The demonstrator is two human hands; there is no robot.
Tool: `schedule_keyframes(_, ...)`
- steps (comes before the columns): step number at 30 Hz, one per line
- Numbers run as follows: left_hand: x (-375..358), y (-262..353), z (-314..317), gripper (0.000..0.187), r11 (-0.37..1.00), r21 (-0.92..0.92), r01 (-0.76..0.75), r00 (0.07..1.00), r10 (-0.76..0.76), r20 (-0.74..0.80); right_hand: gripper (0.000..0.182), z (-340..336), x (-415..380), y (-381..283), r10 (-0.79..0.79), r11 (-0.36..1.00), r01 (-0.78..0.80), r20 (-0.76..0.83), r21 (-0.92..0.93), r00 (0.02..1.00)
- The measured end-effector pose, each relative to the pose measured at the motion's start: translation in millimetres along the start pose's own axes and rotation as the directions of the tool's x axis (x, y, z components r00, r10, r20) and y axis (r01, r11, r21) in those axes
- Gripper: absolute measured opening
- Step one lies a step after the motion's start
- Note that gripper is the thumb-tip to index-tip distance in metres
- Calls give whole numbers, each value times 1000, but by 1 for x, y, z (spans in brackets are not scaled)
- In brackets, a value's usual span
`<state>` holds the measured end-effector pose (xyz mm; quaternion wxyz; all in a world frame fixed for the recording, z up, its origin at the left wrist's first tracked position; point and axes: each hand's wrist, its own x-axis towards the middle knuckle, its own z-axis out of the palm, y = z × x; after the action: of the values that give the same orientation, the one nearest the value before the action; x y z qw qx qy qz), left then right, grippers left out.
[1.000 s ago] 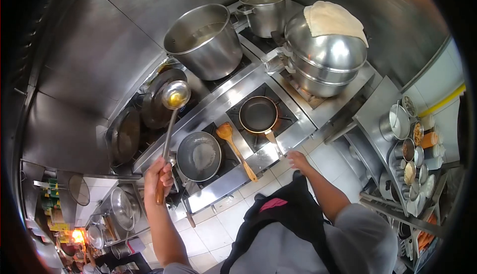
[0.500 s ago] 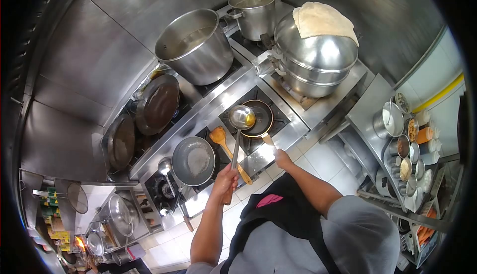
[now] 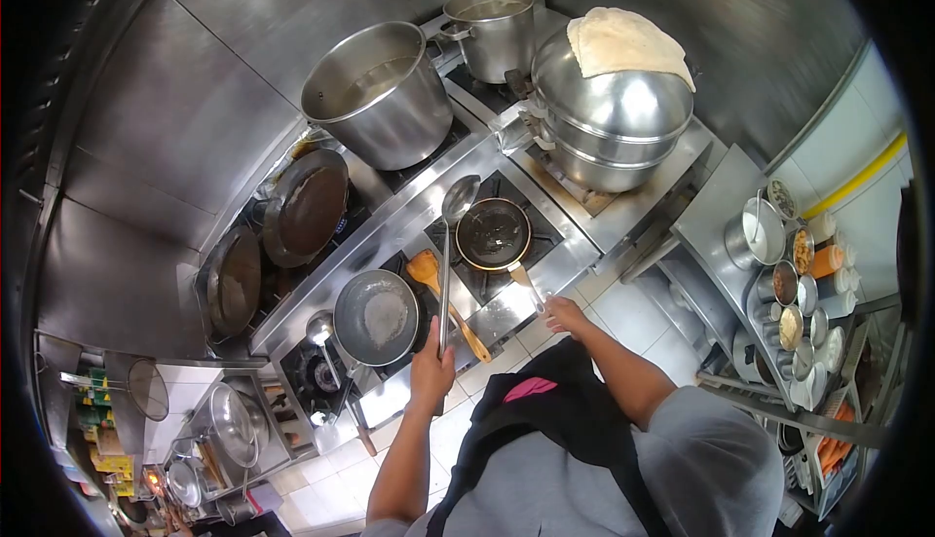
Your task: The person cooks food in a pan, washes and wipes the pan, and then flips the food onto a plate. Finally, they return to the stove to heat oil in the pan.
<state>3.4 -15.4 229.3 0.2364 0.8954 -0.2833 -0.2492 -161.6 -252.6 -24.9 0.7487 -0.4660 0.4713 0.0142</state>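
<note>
Above the steel stove, the left hand (image 3: 431, 367) has its fingers wrapped around a long steel ladle (image 3: 448, 255); the shaft points away, its bowl tipped beside the small black frying pan (image 3: 494, 233). The right hand (image 3: 563, 315) pinches that pan's handle.

The steel stove (image 3: 409, 221) carries pots (image 3: 378, 94), pans (image 3: 494, 233) and a steamer (image 3: 609, 113).

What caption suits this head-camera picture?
Left hand tips a ladle beside the small frying pan; right hand at its handle.
</note>
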Motion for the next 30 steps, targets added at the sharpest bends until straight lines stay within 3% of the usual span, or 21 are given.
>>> schedule_keyframes(2,-10,-6,1,65,985,-14,-173,979,171,-110,42,-13,-4,10,-35,999,35,-45,-13,998)
schedule_keyframes(6,-5,-42,41,63,979,-132,-154,982,137,-131,41,-47,-23,31,79,997,-79,-82,9,993)
schedule_keyframes(8,13,-75,69,66,938,-70,-339,937,330,-118,39,-72,-20,67,161,987,-162,-133,6,978)
schedule_keyframes(9,26,-109,100,67,953,-186,-238,971,231,-59,38,-87,-19,89,203,979,-205,-154,5,967)
schedule_keyframes(10,25,-104,95,67,952,-188,-240,971,232,-62,32,-102,-25,103,253,967,-255,-175,15,951)
schedule_keyframes(11,20,-90,82,66,733,-676,72,985,55,164,27,-117,-32,117,304,952,-305,-195,27,933)
schedule_keyframes(12,14,-71,66,65,256,-872,418,899,21,438,25,-129,-37,137,327,945,-323,-223,56,918)
schedule_keyframes(13,9,-46,47,58,102,-906,410,908,44,416,23,-143,-42,156,349,937,-341,-249,79,903)
schedule_keyframes(14,7,-42,35,58,94,-911,402,913,37,406,23,-159,-50,172,387,920,-367,-186,135,903)
schedule_keyframes(15,6,-46,18,54,-75,-925,373,928,45,371,22,-156,-67,169,389,920,-385,-296,74,872)
schedule_keyframes(16,5,-50,-2,51,-242,-915,324,945,44,323,33,-168,-69,189,362,925,-379,-306,6,880)
schedule_keyframes(17,6,-52,-27,45,-249,-925,287,958,49,284,33,-174,-77,194,368,920,-391,-295,-20,882)
schedule_keyframes(18,5,-46,-54,44,-193,-961,200,975,-58,214,32,-174,-86,191,395,905,-424,-307,-30,866)
schedule_keyframes(20,14,-42,-109,58,171,-983,69,990,-129,47,28,-178,-96,188,443,887,-462,-272,-5,854)
schedule_keyframes(21,30,-57,-125,47,371,-928,31,985,-168,-34,26,-194,-80,213,472,879,-474,-219,50,854)
schedule_keyframes(22,46,-68,-144,50,546,-837,37,985,-160,-61,25,-185,-90,201,457,883,-469,-251,12,853)
schedule_keyframes(26,84,-91,-174,47,736,-664,131,962,-256,-94,28,-169,-93,173,411,904,-428,-259,-11,874)
schedule_keyframes(30,110,-116,-169,42,764,-626,155,954,-280,-107,31,-154,-85,146,316,946,-323,-245,14,917)
